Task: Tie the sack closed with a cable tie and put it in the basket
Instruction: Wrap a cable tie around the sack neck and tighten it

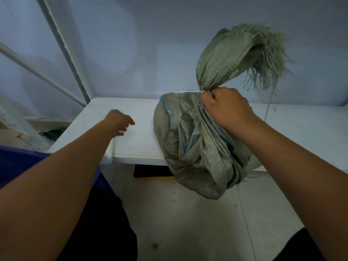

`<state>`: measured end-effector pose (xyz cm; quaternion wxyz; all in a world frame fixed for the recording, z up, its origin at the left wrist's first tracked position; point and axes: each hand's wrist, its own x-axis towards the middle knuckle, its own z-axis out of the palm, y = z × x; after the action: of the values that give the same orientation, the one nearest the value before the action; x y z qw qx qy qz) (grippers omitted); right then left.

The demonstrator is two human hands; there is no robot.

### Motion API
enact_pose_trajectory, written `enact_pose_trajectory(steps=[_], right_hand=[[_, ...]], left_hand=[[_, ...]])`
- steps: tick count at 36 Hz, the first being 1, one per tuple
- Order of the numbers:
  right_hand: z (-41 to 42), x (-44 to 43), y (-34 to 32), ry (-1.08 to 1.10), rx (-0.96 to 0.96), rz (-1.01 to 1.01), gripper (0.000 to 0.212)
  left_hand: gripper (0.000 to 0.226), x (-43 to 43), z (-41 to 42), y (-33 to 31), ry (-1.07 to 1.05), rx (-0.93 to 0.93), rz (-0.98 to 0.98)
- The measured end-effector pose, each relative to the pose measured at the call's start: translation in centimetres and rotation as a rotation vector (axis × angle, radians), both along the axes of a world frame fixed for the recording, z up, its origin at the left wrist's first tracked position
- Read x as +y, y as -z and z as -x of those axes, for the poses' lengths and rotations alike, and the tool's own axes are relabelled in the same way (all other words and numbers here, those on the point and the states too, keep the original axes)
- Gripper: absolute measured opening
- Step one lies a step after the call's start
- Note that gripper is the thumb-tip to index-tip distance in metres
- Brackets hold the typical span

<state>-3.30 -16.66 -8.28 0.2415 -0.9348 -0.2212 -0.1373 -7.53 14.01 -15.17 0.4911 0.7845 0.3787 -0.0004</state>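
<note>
Your two bare forearms reach out from the bottom edge, over a pale floor [188,223] speckled with marks. Your right hand [225,108] is clenched into a fist around the gathered neck of the grey-green woven sack [199,147]. Below your fingers [207,96] the sack's body bulges and hangs, part of it resting on the white table [135,140] and part drooping past the near edge toward the floor. Folds of pale blue lining show in the creases just under your knuckles. Above your fingers the bunched mouth of the sack fans upward and to the right, ending in a frayed fringe of loose strands that curl back down beside your hand.

Your left hand [120,121] is well apart from the sack, out to the left over the bare tabletop. It is motion-blurred, so whether the fingers are spread or curled is hard to say; it seems to hold nothing.

Under the table edge, below and left of your right fist, sits a dark object with a yellow strip [150,175]. Beyond your hands rises a plain bluish wall [150,44], with a pale frame [62,48] slanting at far left.
</note>
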Motion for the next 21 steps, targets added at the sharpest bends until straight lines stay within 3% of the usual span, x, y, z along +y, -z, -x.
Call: enact_pose_trajectory(steps=[2,6,12,17,21], right_hand=[[-0.1,0.1,0.1,0.015,0.003,0.015,0.05],[-0.2,0.2,0.7,0.01,0.02,0.008,0.051],[-0.4,1.1,1.4,-0.019,0.038,-0.029,0.051],[-0.3,2.0,0.8,-0.045,0.094,-0.17,0.047],[-0.4,1.7,0.7,-0.134,0.084,-0.32,0.038]], left_hand=[[0.033,0.0,0.4,1.3,0.064,0.109,-0.054],[0.042,-1.4,-0.1,1.5,0.201,0.196,-0.202],[0.027,-8.2,-0.9,-5.1,0.49,-0.159,-0.083],[0.065,-13.8,0.0,-7.4,0.607,-0.288,0.088],[0.066,-16.2,0.7,-7.8,0.662,-0.38,0.202]])
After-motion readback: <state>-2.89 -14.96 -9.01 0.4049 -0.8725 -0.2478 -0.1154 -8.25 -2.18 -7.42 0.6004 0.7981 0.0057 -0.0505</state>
